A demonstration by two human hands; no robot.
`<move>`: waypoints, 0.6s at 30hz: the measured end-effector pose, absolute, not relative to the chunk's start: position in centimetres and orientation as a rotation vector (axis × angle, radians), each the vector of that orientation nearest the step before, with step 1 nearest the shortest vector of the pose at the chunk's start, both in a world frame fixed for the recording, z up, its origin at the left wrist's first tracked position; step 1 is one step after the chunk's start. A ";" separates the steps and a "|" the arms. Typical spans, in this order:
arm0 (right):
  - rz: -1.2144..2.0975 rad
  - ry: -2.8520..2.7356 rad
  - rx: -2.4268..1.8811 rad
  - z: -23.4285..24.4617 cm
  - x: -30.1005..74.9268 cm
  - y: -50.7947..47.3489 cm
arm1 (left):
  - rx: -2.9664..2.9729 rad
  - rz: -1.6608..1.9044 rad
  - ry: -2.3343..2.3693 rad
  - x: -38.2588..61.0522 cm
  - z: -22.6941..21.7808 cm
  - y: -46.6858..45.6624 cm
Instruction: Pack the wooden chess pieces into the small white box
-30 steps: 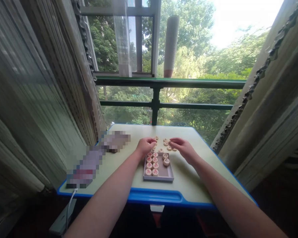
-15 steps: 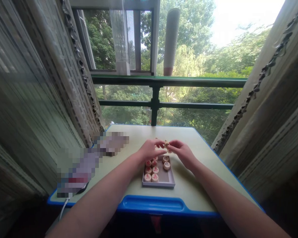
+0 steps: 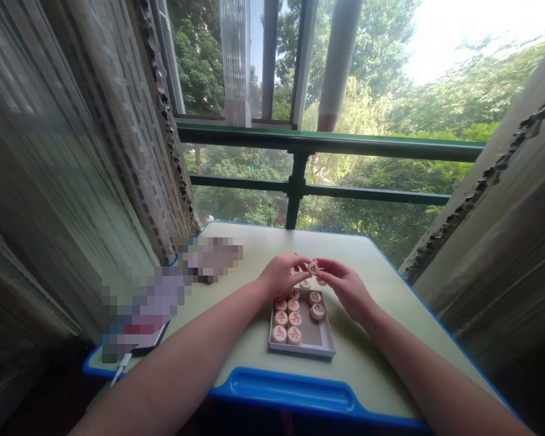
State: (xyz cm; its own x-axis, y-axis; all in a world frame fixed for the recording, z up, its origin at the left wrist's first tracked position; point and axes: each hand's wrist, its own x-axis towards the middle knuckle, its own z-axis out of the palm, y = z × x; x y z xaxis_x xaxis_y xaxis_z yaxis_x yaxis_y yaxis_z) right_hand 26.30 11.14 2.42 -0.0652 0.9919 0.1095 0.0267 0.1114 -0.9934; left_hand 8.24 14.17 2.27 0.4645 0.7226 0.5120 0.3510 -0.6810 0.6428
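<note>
A round wooden Chinese chess piece (image 3: pixel 313 267) with a dark character is held up just beyond the box, its marked face toward me. My right hand (image 3: pixel 343 283) pinches it from the right between thumb and fingers. From the other side my left hand (image 3: pixel 279 275) meets the same piece with curved fingertips and thumb. Below them sits a shallow light box (image 3: pixel 302 351) on the table. Red-marked pieces (image 3: pixel 294 319) fill two columns along its left side. Two dark-marked pieces (image 3: pixel 317 312) lie at its upper right. More pieces (image 3: pixel 305 283) behind the box are partly hidden by my hands.
The pale table (image 3: pixel 236 339) has a blue rim and a blue front tray groove (image 3: pixel 295 387). A blurred-out object with a white cable (image 3: pixel 120 368) lies at the left. Curtains (image 3: pixel 118 121) flank both sides, and a green railing (image 3: pixel 331 142) crosses behind the table.
The view has tilted and shifted, so the table and box appear slightly lower and further right. The held piece now turns its character more fully toward me; both hands stay around it.
</note>
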 end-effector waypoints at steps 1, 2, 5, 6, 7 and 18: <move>1.152 -1.343 -1.118 2.4 26.2 11.1 | 2.258 1.104 0.901 8.1 2.2 14.2; 1.150 -1.364 -1.119 2.4 26.1 11.0 | 2.252 1.102 0.906 8.0 2.2 14.2; 1.123 -1.435 -1.115 2.6 26.0 10.7 | 2.263 1.083 0.912 7.8 2.3 14.1; 1.096 -1.459 -1.112 2.6 26.0 10.6 | 2.270 1.078 0.912 7.9 2.3 14.1; 1.061 -1.485 -1.112 2.7 26.0 10.5 | 2.277 1.075 0.913 7.9 2.3 14.1; 0.861 -1.591 -1.277 2.9 26.7 10.6 | 2.297 0.713 1.063 6.4 3.1 14.5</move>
